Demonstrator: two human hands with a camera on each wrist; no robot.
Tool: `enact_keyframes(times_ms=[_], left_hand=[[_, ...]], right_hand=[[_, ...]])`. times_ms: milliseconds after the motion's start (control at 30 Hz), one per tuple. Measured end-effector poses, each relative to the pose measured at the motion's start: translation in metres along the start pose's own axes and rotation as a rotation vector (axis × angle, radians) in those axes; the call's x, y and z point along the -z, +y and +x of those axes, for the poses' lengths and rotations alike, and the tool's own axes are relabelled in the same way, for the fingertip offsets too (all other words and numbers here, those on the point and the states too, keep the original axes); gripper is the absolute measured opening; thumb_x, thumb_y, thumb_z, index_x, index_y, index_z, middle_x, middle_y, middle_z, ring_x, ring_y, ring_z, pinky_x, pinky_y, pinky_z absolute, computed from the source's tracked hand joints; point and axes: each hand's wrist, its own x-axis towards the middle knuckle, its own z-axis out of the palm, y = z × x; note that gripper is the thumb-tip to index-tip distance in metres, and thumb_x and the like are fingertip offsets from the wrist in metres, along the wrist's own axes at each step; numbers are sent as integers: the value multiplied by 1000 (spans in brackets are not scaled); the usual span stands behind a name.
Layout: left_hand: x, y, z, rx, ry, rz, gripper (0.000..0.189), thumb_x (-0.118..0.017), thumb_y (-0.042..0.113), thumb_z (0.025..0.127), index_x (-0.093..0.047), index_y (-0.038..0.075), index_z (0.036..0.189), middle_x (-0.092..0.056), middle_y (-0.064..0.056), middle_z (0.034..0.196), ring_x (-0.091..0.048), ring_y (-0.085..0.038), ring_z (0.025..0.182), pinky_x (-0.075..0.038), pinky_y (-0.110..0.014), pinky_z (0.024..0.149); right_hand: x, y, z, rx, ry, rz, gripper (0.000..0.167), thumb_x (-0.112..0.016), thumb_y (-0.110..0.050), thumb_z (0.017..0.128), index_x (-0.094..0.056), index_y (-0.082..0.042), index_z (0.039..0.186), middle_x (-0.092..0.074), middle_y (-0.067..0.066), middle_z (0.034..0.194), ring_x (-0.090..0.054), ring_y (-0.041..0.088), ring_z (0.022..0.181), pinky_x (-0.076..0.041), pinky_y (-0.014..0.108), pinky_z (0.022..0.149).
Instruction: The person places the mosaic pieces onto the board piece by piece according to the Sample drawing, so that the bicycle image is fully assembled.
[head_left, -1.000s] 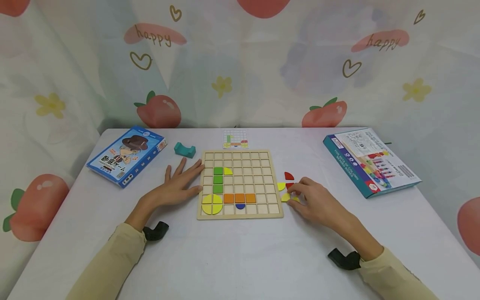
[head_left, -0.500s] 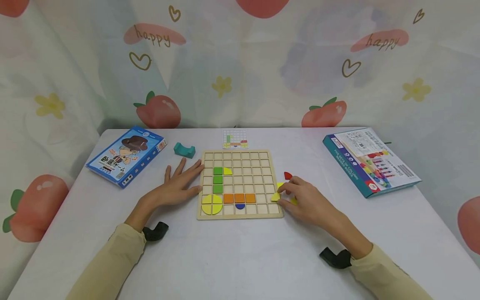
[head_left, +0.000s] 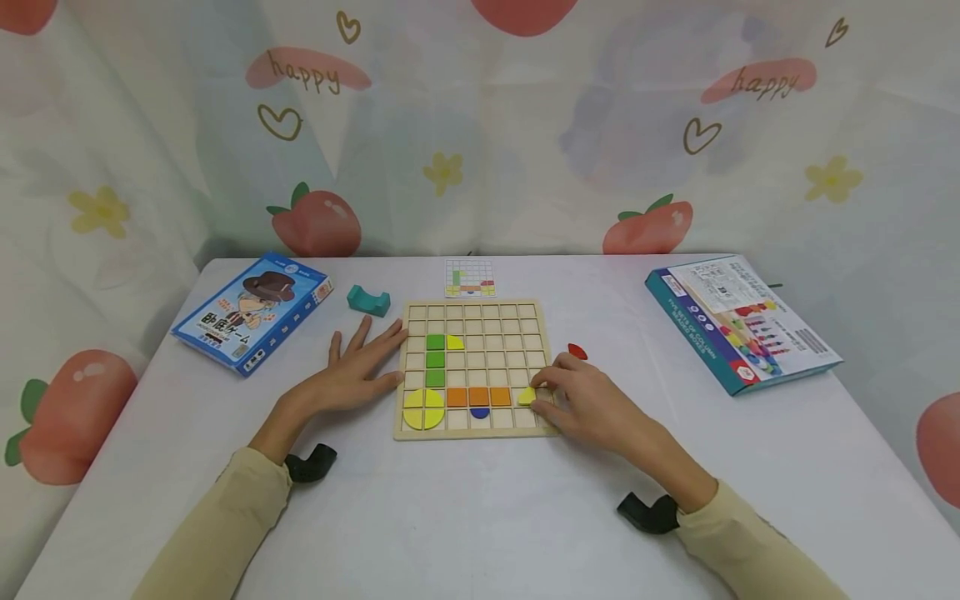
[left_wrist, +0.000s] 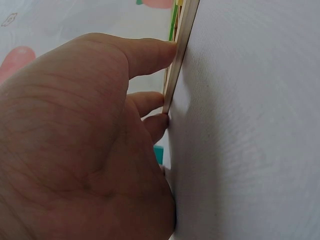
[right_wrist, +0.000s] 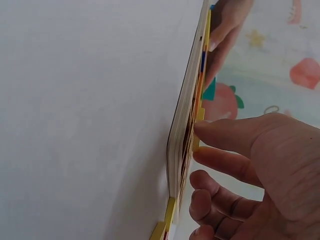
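Note:
My left hand (head_left: 337,377) lies with its fingers spread at the left edge of a wooden grid board (head_left: 480,432); the thumb and fingertips touch that edge, as the left wrist view confirms. Between thumb and index finger my right hand (head_left: 596,406) pinches a yellow tile (head_left: 526,397) with a curved side, over the lower right cells. The board carries three green squares (head_left: 436,359), three orange squares (head_left: 478,397), a blue half-round tile (head_left: 480,412), a yellow quarter-round tile (head_left: 454,342), and a yellow circle made of quarter tiles (head_left: 433,417).
Right of the board lies a red quarter tile (head_left: 577,352); more yellow tiles (right_wrist: 170,212) show low in the right wrist view. Behind the board are a pattern card (head_left: 470,278) and a teal block (head_left: 368,301). Boxes flank it: blue (head_left: 255,312) left, teal-edged (head_left: 742,325) right.
My right hand has moved left from the loose tiles beside the board, carrying the yellow tile over the board's right side. The left hand has stayed at the board's edge.

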Motion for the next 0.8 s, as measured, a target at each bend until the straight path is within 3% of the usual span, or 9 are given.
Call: enact_keyframes(times_ms=[267,800], left_hand=[[0,0,0,-1,-2,0,74,-55,38,107,-24,20,171,-10,-6,181,18,-44,166,25,-74,122],[0,0,-1,-2,4,-4,73,-56,38,107,-24,21,171,-11,-6,181,18,-44,166,25,-73,122]], right_hand=[[-3,-3,4,15,-17,-18,26,-82,-28,93,-77,-16,115,-62,3,102,-53,15,84,-46,26,71],[-5,0,6,21,-12,-16,24,-81,-26,93,-77,-15,115,-65,4,106,-56,16,88,-52,31,78]])
